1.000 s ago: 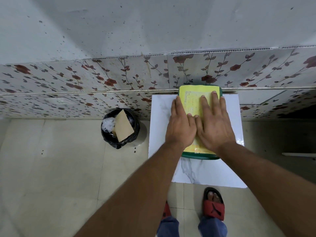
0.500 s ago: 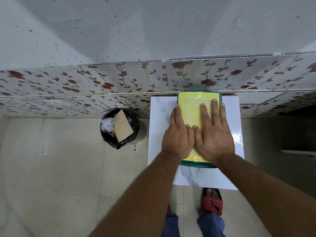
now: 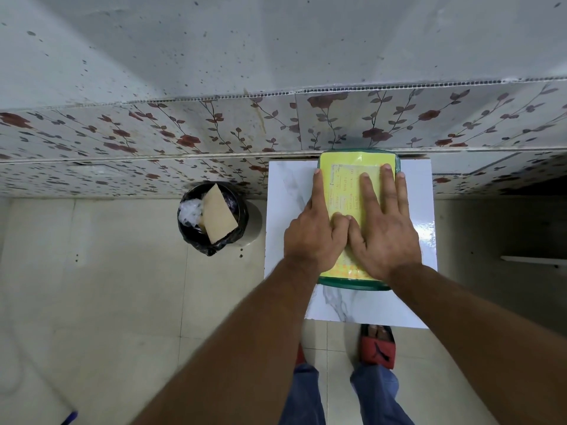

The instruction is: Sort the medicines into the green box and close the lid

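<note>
The green box (image 3: 352,284) stands on a small white marble-patterned table (image 3: 288,191) against the wall. Its lid (image 3: 346,162) is down, yellow with printed writing, and only the green rim shows around it. My left hand (image 3: 313,231) lies flat on the lid's left side, fingers stretched toward the wall. My right hand (image 3: 383,228) lies flat on the right side with fingers spread. The thumbs touch in the middle. No medicines are visible; the box's inside is hidden.
A black bin (image 3: 211,219) lined with a bag, holding a brown card and white plastic, stands on the tiled floor left of the table. Floral wall tiles (image 3: 184,136) rise behind. My feet in red sandals (image 3: 377,348) show below the table's near edge.
Both hands stay flat on the lid. My left hand's fingers have stretched a little farther toward the wall; the view has shifted slightly.
</note>
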